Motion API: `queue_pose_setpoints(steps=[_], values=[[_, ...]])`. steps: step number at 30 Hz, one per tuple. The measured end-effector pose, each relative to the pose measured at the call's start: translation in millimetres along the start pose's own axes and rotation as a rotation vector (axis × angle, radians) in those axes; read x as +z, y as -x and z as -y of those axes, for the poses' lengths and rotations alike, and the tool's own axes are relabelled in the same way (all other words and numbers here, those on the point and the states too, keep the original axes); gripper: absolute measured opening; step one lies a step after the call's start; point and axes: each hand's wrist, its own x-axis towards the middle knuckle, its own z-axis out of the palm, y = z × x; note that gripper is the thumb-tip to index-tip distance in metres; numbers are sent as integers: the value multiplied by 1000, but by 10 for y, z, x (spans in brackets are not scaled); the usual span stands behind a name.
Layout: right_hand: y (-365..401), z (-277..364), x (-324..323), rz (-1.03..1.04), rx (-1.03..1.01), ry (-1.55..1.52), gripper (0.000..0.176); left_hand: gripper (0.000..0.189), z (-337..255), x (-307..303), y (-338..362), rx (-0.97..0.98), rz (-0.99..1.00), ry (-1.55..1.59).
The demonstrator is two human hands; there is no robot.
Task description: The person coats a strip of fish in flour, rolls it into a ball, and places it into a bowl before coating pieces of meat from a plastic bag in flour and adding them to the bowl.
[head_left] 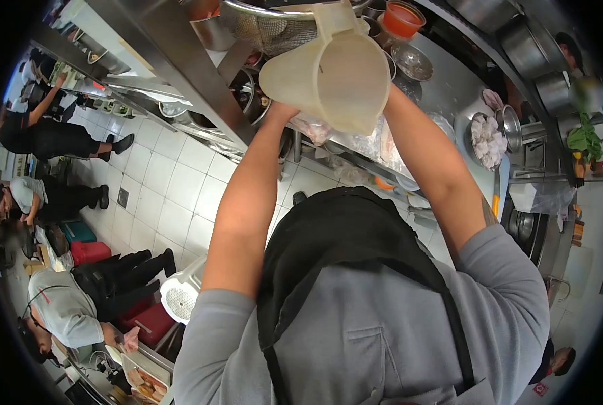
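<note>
A large translucent plastic pitcher (352, 81) is close to the camera at top centre, its handle upward, and covers much of both hands. My left hand (284, 110) shows only as a small part at the wrist, beneath the pitcher's left side. My right forearm (426, 145) reaches up to the pitcher's right edge, where the hand is hidden behind it. Neither hand's fingers can be seen, nor what they hold. Below the pitcher, a plastic bag (313, 128) and a pale item on a metal tray (387, 145) partly show.
A mesh strainer (267, 30) and a red-filled container (402, 18) stand at the top. A bowl of pale pieces (488, 140) and a yellow-handled knife (496, 196) lie to the right. A steel post (180, 61) rises left. Several co-workers stand across the tiled floor (173, 175).
</note>
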Motion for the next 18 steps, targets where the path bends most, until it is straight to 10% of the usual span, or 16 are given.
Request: queue_pose_setpoints(steps=[2, 9, 18], values=[[186, 489, -132, -87, 325, -376, 40, 52, 121, 21, 40, -40, -37, 82], [238, 642, -200, -281, 350, -206, 31, 48, -268, -153, 80, -188, -280, 990], [337, 461, 695, -210, -8, 550, 25, 40, -434, -160, 101, -301, 273, -123]])
